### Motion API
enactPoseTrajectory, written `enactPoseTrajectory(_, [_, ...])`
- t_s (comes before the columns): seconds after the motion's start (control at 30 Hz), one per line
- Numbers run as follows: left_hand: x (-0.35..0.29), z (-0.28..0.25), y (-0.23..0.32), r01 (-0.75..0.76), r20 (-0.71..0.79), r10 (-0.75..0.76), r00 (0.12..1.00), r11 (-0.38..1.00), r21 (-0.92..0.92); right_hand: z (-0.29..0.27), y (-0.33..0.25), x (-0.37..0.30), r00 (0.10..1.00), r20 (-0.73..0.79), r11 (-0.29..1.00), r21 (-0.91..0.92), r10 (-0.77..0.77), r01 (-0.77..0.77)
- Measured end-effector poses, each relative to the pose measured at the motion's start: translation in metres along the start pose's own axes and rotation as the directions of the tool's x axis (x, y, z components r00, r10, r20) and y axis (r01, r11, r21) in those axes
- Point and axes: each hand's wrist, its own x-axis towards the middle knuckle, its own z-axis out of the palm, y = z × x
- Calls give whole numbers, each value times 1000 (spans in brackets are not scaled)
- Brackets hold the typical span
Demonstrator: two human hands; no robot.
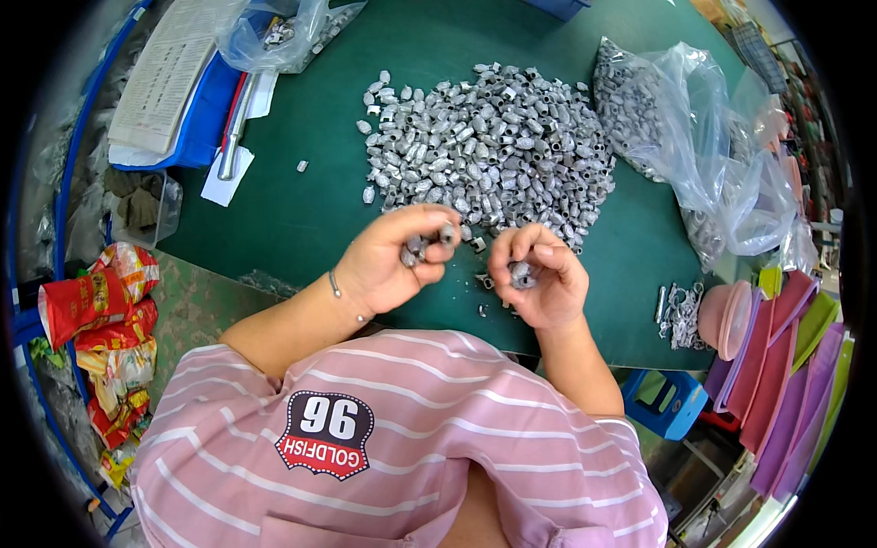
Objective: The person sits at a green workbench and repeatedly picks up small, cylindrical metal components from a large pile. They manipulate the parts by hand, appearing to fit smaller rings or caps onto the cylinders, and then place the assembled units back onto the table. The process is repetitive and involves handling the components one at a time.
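Observation:
A wide heap of small grey metal barrel-shaped parts (493,146) lies on the green table (301,215). At its near edge my left hand (397,260) is closed around several of these parts (416,247), with one pinched between thumb and fingertips. My right hand (544,279) curls its fingers round a similar metal part (522,274). The two hands are apart, both raised over the table's near side. A few small metal bits (482,310) lie between them on the table. Whatever else the palms hold is hidden.
Back right, a clear plastic bag (630,114) holds more grey parts. Small silvery pieces (682,315) lie at the right edge beside pink bowls (726,320). At left are a blue tray (206,114) with papers, a metal rod (236,128) and a clear box (146,205).

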Motion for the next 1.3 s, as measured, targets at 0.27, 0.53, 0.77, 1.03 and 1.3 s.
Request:
enactPoseTrajectory(0.27, [0, -9, 24, -395, 222, 546, 808, 222, 891, 10, 11, 19, 947, 114, -202, -978, -300, 53])
enactPoseTrajectory(0.53, [-5, -12, 7, -264, 535, 348, 769, -590, 763, 15, 14, 21, 970, 118, -473, -881, -212, 3])
enactPoseTrajectory(0.77, [-8, -4, 11, -339, 387, 376, 842, -191, 921, 4, 8, 10, 960, 125, -111, -989, -249, 100])
enactPoseTrajectory(1.03, [-5, -8, 3, -648, 578, 435, 691, 17, 762, 3, 3, 4, 937, 244, 240, -922, -252, 304])
enactPoseTrajectory(1.3, [-7, -8, -6, -117, 164, 68, 984, 945, 306, 5, 20, 3, 1000, -20, 909, -416, 10, -17])
